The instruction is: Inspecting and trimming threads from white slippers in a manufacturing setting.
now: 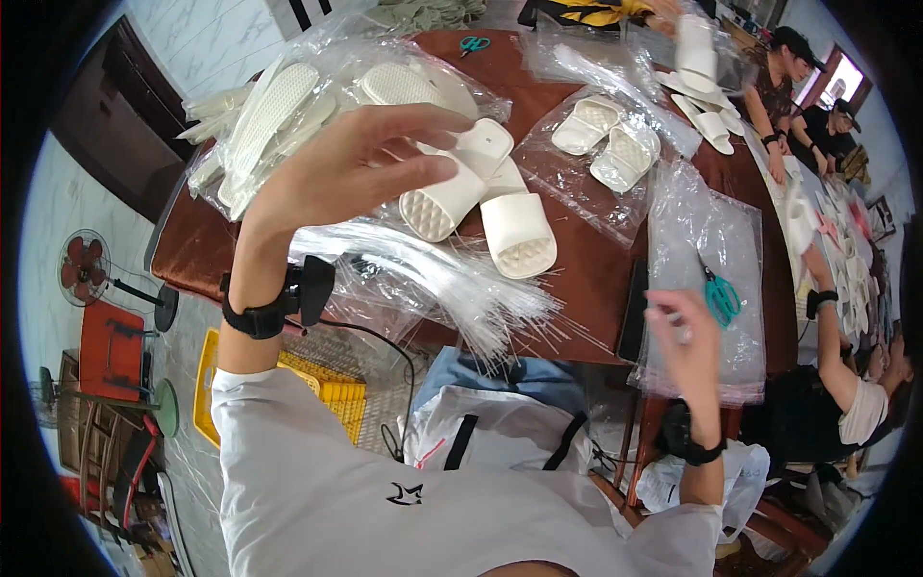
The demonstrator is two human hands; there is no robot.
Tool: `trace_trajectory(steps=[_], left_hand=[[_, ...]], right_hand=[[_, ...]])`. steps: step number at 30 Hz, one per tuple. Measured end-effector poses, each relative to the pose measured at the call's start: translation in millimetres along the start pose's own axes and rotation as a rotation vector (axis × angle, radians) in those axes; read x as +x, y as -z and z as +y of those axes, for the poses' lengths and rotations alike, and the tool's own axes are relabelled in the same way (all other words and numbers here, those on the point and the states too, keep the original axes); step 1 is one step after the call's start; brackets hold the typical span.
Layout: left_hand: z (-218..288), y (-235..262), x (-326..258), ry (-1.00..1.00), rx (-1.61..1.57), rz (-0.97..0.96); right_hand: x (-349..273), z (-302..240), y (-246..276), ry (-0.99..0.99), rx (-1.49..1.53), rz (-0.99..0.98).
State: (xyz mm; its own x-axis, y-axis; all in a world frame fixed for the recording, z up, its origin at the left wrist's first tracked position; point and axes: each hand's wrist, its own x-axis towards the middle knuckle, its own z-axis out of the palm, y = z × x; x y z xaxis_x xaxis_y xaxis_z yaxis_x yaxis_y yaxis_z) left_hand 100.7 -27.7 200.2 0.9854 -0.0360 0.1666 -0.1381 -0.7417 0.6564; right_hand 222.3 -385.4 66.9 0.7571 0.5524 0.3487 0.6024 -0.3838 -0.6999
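My left hand (356, 163) is held above the brown table, fingers stretched out and thumb apart, with nothing visible in it. Just beyond its fingertips lie loose cream slippers, one (520, 236) with a quilted footbed, others overlapping beside it. A bundle of thin clear plastic strands (452, 279) spreads below the hand. My right hand (687, 337) hovers over a stack of clear plastic bags (711, 226); its fingers are loosely bent and apart, somewhat blurred. Next to it, teal-handled scissors (721, 296) lie on the bags, and a dark flat object (634, 313) sits to its left.
Bagged slippers (625, 159) lie at the table's far middle, and a plastic-covered slipper pile (279, 106) at the far left. Another teal scissors (474, 44) is at the back. A yellow basket (327, 385) stands below. Several people work along the right, one a nearby co-worker (817, 385).
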Motion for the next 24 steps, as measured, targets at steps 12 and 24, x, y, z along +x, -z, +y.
trace_trajectory(steps=[12,24], left_hand=[[-73,-21,11,0.1,0.154,-0.021],[80,40,-121,-0.161,0.039,0.344]], right_hand=[[52,-16,-152,-0.558,1.092,-0.448],[71,4,-171,-0.821,1.425,-0.5]])
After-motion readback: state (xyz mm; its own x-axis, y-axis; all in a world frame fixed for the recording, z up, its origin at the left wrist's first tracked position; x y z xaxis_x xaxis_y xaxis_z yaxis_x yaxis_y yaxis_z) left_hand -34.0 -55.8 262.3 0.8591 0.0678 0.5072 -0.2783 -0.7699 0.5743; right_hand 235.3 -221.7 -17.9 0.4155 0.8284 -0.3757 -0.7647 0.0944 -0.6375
